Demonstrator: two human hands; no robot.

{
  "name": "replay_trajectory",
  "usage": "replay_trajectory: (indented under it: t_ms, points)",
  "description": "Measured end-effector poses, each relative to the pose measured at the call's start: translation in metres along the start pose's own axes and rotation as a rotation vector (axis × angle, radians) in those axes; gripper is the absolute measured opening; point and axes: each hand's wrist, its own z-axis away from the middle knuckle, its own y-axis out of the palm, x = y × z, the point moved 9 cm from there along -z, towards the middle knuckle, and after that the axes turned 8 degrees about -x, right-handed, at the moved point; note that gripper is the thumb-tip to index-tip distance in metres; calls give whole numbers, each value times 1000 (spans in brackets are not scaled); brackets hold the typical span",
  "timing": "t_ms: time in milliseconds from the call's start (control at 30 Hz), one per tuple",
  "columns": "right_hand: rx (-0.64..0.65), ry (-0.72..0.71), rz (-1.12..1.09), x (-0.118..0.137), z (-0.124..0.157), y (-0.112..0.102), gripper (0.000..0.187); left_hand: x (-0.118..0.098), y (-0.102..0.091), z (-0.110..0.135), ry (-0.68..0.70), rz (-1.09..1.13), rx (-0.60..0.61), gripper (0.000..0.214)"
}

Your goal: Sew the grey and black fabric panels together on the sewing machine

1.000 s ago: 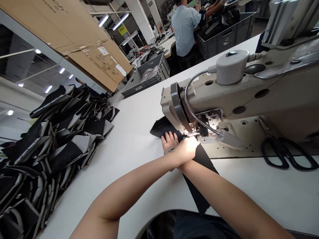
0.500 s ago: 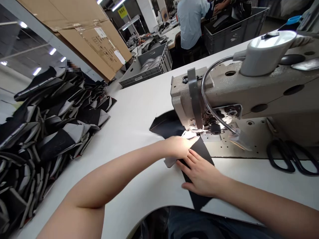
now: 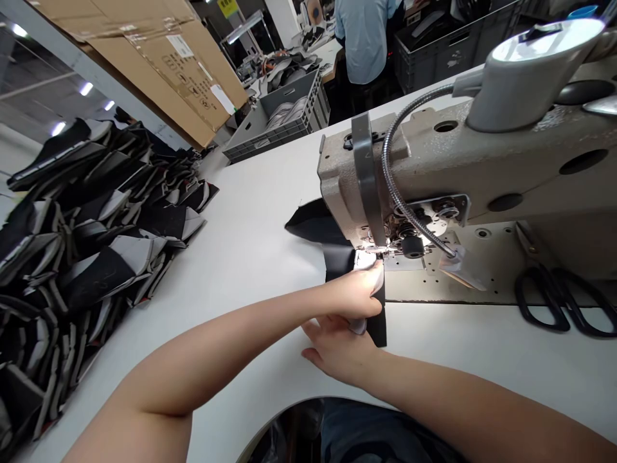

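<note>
The left hand (image 3: 359,292) lies on top of the black fabric piece (image 3: 337,251), fingers curled down and pinching its edge together with a pale strip just in front of the needle area of the sewing machine (image 3: 463,161). The right hand (image 3: 337,350) sits directly beneath it at 6 o'clock, fingers spread flat, touching the fabric's lower end; whether it grips anything cannot be told. The fabric runs from under the machine head out toward 10 o'clock on the white table (image 3: 250,257). Black scissors (image 3: 559,299) rest at 3 o'clock, well apart. A heap of black and grey cut pieces (image 3: 81,244) fills 9 o'clock.
</note>
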Motion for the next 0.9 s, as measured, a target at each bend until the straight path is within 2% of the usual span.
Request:
replay_trajectory:
  t_ms: [100,233,333,433,533,633,767,900]
  points:
    - [-26,-26,20,-1,-4,-4,53,-6,-2,4,76,-16,-88,73]
    - [-230,-218,182,11,5,-17,45,-17,-6,18,240,-141,-244,50]
    - [-282,-433,318,20,38,-22,33,-20,-5,33,383,-327,-387,43]
    - [-423,-554,363,9,81,-49,27,-18,-1,48,492,-469,-588,28]
    - [-624,-477,468,-22,110,-83,28,-17,5,58,555,-513,-806,19]
    - [-641,-389,528,-45,115,-90,29,-16,11,62,561,-493,-990,21]
    - [-632,-364,533,-44,110,-84,28,-12,16,57,560,-452,-1085,23]
    - [-603,-221,511,-50,100,-92,33,-4,6,50,571,-393,-1122,22]
